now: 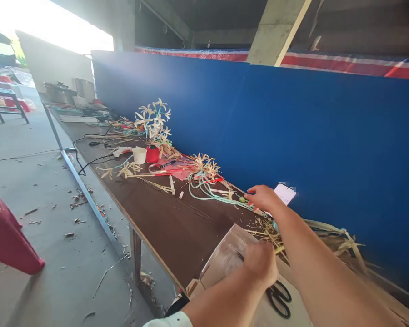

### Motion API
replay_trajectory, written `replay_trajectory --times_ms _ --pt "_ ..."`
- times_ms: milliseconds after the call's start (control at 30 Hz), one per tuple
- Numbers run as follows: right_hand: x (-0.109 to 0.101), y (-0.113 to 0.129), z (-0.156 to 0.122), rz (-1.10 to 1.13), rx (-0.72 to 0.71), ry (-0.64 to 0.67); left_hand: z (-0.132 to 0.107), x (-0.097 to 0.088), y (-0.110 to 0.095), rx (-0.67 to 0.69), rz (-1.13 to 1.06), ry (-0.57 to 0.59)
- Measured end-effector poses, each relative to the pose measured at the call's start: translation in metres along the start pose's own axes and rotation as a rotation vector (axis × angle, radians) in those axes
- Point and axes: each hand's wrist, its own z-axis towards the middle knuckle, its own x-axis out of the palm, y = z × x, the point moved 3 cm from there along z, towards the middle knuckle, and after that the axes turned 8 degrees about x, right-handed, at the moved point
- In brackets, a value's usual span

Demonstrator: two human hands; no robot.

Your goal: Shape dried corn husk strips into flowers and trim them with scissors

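Observation:
My left hand (pixel 261 264) is a closed fist over a cardboard box (pixel 221 254). A thin dark tip juts out on its left side, but what the fist holds is hidden. Black-handled scissors (pixel 278 299) lie on the cardboard just below that hand. Farther out, my right hand (pixel 265 198) reaches with fingers apart over the ends of pale green stems (pixel 211 196). Whether its fingertips touch them I cannot tell. Behind its wrist stands a lit phone (pixel 285 194). Cream straw-like flowers (pixel 204 164) top the stems.
Along the blue partition (pixel 293 136) runs a brown table (pixel 157 218). It carries a standing flower bunch (pixel 155 120), a white cup (pixel 139 156), a red container (pixel 152 154), a glue gun (pixel 122 151) with a cable, and dry leaf strips (pixel 341 238). A red stool (pixel 10 231) stands left.

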Motion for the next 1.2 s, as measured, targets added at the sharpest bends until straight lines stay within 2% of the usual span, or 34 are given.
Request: replay_trajectory --times_ms 100,167,233,333,467,667,833,1067,1200 --pt "-0.033 -0.012 -0.014 -0.057 -0.066 -0.152 0.001 0.004 0.004 0.062 0.158 -0.066" --pt "-0.044 -0.023 -0.024 -0.118 -0.145 -0.233 0.001 0.006 0.005 0.078 0.204 -0.063" --pt "-0.043 -0.035 -0.033 -0.14 -0.219 -0.229 0.0 0.006 0.005 0.081 0.235 -0.057" --pt "-0.031 -0.051 -0.04 -0.169 -0.238 -0.187 0.0 0.005 0.004 0.078 0.264 -0.048" --pt "-0.027 -0.058 -0.038 -0.149 -0.234 -0.262 0.0 0.006 0.002 0.103 0.272 -0.052" --pt "-0.044 -0.038 -0.025 -0.119 -0.276 -0.406 -0.001 0.007 0.002 0.115 0.266 -0.059" --pt "-0.045 -0.014 -0.02 -0.16 -0.265 -0.386 -0.002 0.008 0.001 0.12 0.233 -0.056" --pt "-0.032 0.007 -0.002 0.083 -0.171 -0.247 -0.001 0.009 0.0 0.114 0.204 -0.047" --pt "-0.038 0.018 -0.003 0.182 -0.199 -0.335 -0.001 0.008 0.0 0.119 0.215 -0.056"
